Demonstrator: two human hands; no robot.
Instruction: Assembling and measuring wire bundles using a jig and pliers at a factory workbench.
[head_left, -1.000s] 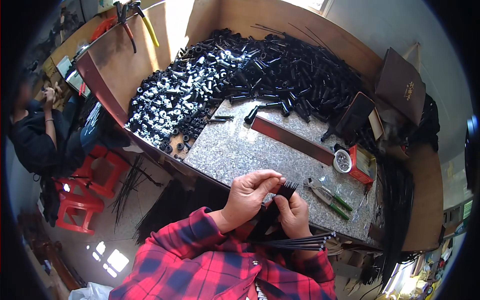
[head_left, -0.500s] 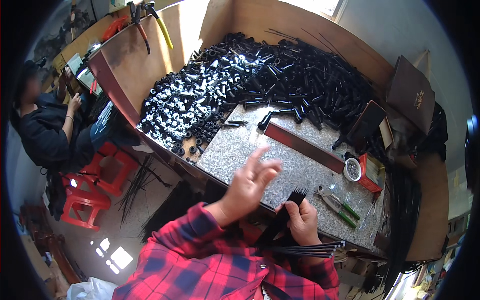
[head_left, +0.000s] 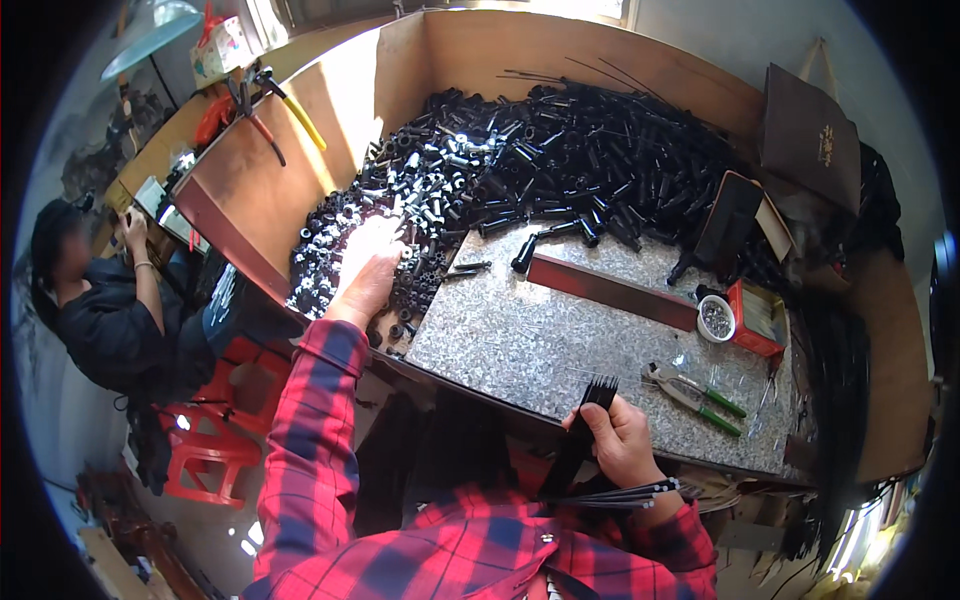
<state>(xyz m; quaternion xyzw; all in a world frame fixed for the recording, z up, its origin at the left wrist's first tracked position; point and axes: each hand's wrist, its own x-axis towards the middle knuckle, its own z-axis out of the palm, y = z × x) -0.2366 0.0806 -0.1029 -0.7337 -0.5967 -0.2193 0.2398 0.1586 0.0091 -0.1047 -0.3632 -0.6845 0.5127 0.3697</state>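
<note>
My left hand (head_left: 368,270) is at the pile of small black sleeve-like parts (head_left: 412,290) on the left of the bench. Strong sunlight washes out its fingers, so I cannot make out whether they grip a part. Over the bench's front edge, my right hand (head_left: 624,440) is closed around a bundle of thin black rods (head_left: 598,392), their tips sticking up past the thumb. A few more thin rods with pale ends (head_left: 640,494) lie across my right wrist. Beyond the sleeves, longer black tubular parts (head_left: 590,150) are heaped against the back board.
On the speckled bench top (head_left: 490,330) lie a dark red bar (head_left: 610,292), green-handled pliers (head_left: 695,398), a white cup of small metal bits (head_left: 715,318) and a red box (head_left: 752,320). Wooden boards (head_left: 590,50) wall the bench. At left, another person (head_left: 110,310) sits near red stools (head_left: 210,452).
My left hand has moved from above the bench's front, left and away from me, to the pile of small parts. The right hand still holds the rods. The view has shifted slightly.
</note>
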